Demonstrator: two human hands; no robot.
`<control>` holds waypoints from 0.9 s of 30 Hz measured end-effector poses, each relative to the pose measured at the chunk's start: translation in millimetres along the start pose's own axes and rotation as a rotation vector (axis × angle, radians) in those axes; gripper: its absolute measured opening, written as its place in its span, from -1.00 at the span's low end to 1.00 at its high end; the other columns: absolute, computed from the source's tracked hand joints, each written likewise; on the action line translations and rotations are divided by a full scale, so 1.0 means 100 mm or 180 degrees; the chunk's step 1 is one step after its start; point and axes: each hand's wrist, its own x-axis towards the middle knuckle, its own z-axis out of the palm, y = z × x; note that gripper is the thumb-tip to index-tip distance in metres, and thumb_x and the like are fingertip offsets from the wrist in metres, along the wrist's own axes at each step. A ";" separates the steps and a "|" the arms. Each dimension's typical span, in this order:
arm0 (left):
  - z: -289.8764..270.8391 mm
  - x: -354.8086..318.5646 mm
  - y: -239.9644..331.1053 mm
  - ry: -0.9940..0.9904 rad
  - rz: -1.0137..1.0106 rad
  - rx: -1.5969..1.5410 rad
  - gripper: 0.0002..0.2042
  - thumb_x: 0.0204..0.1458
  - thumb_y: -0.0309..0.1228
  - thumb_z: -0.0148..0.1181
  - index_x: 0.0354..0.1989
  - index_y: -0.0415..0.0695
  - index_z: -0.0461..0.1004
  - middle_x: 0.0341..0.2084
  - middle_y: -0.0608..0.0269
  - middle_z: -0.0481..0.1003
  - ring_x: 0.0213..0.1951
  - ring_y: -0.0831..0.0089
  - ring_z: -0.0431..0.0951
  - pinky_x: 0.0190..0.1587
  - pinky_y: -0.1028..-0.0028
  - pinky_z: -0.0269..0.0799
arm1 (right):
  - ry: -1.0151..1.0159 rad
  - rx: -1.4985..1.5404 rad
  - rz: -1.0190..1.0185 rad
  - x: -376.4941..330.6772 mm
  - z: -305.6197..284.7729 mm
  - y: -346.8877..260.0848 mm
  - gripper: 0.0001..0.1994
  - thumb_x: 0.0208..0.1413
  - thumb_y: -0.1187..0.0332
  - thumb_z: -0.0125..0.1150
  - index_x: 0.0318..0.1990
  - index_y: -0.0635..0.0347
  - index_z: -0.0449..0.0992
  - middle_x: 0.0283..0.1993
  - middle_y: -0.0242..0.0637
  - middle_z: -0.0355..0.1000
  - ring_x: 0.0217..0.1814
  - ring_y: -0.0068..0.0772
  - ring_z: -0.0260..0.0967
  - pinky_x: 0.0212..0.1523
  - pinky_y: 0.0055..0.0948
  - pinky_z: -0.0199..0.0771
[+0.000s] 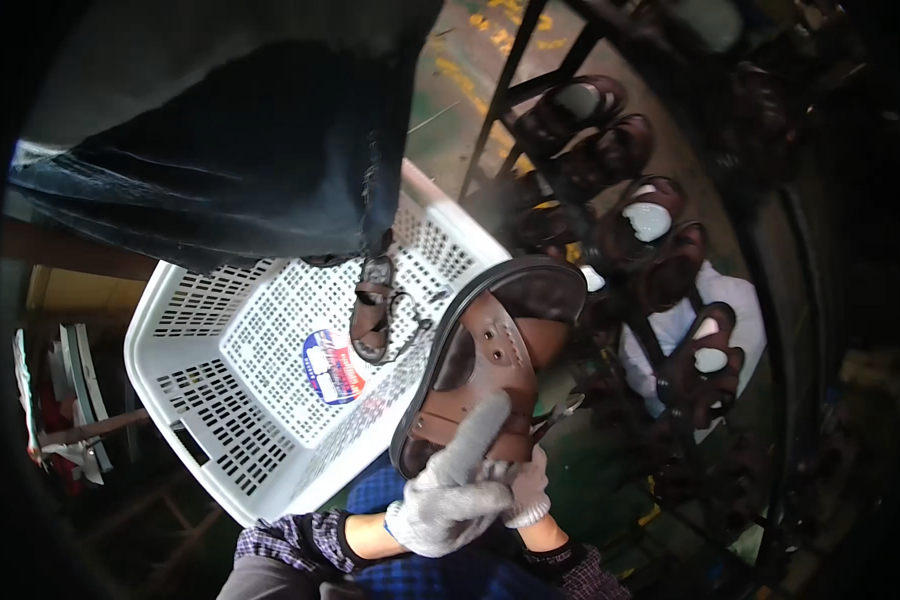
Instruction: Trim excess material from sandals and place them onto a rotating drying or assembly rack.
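One brown sandal (495, 345) lies partly beneath the left hand (452, 507).

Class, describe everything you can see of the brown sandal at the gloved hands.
The sandal has broad, smooth brown straps that look like leather, with two round holes and a line of stitch-like marks. A darker brown footbed shows between them, edged by a thick black sole. It tilts, its upper end to the right, overlapping the white basket in view. The left hand lays an extended finger across it; the right hand, partly hidden, is at its lower edge.
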 end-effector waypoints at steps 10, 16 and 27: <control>0.43 -0.40 -0.39 -0.0982 -0.0515 0.1768 -0.44 -0.01 -0.68 0.09 0.26 -0.29 0.21 0.08 0.07 0.37 0.10 0.41 0.38 0.18 0.43 0.24 | 0.1068 -0.0178 -0.1555 -0.61 -0.76 -0.27 -0.24 -0.01 0.27 0.38 0.32 0.34 0.17 0.15 0.01 0.39 0.14 -0.25 0.41 0.14 -0.32 0.40; 0.37 -0.15 -0.27 0.0386 0.1396 0.2544 -0.57 0.17 -0.30 0.08 0.15 -0.32 0.35 -0.17 0.18 0.53 -0.14 0.43 0.49 0.03 0.44 0.36 | 0.1207 -0.0375 -0.1676 -0.98 -1.10 -0.24 -0.39 0.14 0.30 0.22 0.28 0.45 0.22 0.19 -0.03 0.40 0.20 -0.22 0.38 0.19 -0.36 0.33; 0.16 0.14 -0.87 -0.0715 -0.0085 0.0860 -0.08 0.03 0.36 -0.05 0.46 0.06 -0.09 0.41 0.22 0.01 0.40 0.24 0.00 0.41 0.11 -0.15 | -0.2434 0.4892 0.1265 -1.02 -1.28 -0.29 -0.57 0.18 0.30 0.13 0.17 0.27 0.33 0.09 -0.21 0.34 -0.19 -0.38 0.36 -0.33 -0.53 0.42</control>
